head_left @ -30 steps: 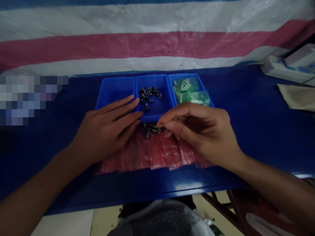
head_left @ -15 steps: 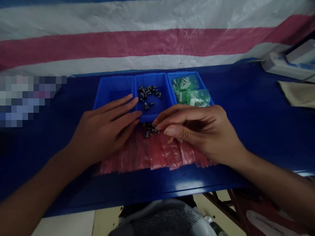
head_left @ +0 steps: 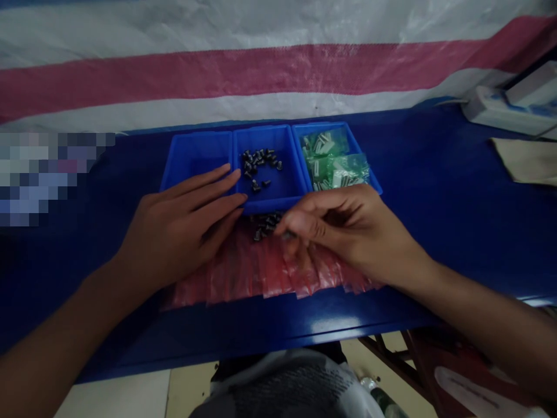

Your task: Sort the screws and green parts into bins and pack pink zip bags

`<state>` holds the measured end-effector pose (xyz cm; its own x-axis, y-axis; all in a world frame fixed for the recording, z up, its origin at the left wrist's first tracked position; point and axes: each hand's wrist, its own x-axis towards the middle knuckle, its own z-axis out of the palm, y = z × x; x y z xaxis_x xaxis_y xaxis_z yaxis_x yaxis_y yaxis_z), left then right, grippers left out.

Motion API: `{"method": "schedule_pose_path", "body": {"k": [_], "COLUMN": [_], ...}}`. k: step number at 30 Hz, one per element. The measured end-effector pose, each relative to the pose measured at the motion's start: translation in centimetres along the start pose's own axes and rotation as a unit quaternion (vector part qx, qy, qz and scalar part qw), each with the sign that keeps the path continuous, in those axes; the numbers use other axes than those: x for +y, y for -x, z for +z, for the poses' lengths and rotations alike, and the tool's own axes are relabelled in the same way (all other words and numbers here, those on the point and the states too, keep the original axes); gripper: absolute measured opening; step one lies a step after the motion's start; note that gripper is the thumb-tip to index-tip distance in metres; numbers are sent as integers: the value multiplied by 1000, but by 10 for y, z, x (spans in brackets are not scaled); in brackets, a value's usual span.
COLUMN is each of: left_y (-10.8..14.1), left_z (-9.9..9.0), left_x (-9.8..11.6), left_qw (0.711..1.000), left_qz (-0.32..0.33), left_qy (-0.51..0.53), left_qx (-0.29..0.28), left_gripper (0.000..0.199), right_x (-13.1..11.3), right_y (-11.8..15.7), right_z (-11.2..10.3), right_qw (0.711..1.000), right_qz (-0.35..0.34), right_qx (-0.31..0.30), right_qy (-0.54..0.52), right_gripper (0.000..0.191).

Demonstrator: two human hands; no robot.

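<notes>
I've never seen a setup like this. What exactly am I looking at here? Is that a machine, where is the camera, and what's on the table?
There's no machine here: these are a person's two bare hands, filmed by one camera worn on the head, looking forward and down. The left hand lies flat, its fingers across a blue three-compartment tray. The tray's middle compartment holds small dark screws, and its right compartment holds green plastic packets. The right hand has its fingertips at a small heap of screws lying on overlapping red plastic bags, just in front of the tray. I can't tell whether it's holding one. All this sits on a blue table, with a striped tarpaulin behind it.
</notes>
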<state>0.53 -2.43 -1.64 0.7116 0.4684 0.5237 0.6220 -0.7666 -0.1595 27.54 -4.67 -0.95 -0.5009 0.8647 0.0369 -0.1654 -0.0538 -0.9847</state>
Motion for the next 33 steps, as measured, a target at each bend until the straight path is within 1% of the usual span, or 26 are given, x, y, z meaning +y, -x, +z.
{"method": "schedule_pose_path", "body": {"k": [3,4,5,6,7,8,9,10,11,12,13,14,15,17,19,22,25,27,29,31,33], "left_y": [0,0,0,0,0,1,1,1,1,1,1,0,0,-1,-1,-1,-1,-1,-1,-1,-1], "left_z": [-1,-1,-1,-1,-2,-2,-2,-2,-2,-2,-2,-2,-2,-3,-3,-2,-2,-1,0,1,1], "left_x": [0,0,0,0,0,0,0,0,1,1,1,1,1,2,2,2,1,1,1,1,1], "left_qw": [1000,1000,1000,1000,1000,1000,1000,1000,1000,1000,1000,1000,1000,1000,1000,1000,1000,1000,1000,1000,1000], "left_qz": [6,8,7,5,2,-1,-1,-1,0,2,3,3,3,3,4,5,6,7,5,2,1], "left_qy": [-9,-11,-13,-13,-12,-9,-8,-8,-10,-13,-16,-18,-18,-18,-15,-11,-9,-7,-3,0,-2], "left_qx": [-2,-4,-3,-2,-2,-3,-3,-5,-8,-9,-8,-7,-4,-1,-4,-1,0,-4,-3,-1,1], "left_gripper": [19,18,18,19,19,19,19,19,18,18,17,17,17,16,17,17,17,17,17,16,16], "right_x": [-1,-2,-3,-3,-2,0,2,5,8,10,12,14,14,14,13,12,11,12,12,11,11], "right_y": [-1,0,2,4,7,9,12,14,15,16,16,15,15,13,12,11,11,10,10,9,8], "right_z": [-3,-3,-4,-4,-3,-2,-1,0,1,1,1,1,0,-2,-5,-5,-3,-1,0,0,-3], "right_qw": [995,989,978,955,916,861,796,731,679,644,625,618,619,628,637,640,646,665,692,726,769], "right_qz": [-60,-90,-124,-164,-205,-240,-264,-275,-280,-282,-284,-290,-296,-302,-303,-304,-309,-321,-336,-336,-322], "right_qx": [79,102,114,116,110,96,75,52,32,17,7,2,1,-1,-21,-56,-67,-65,-51,-24,15], "right_qy": [22,60,126,217,326,438,540,622,678,711,727,730,728,717,709,703,695,672,637,599,552], "right_gripper": [25,24,24,24,23,23,24,29,35,40,44,45,44,43,39,26,24,27,32,34,30]}}
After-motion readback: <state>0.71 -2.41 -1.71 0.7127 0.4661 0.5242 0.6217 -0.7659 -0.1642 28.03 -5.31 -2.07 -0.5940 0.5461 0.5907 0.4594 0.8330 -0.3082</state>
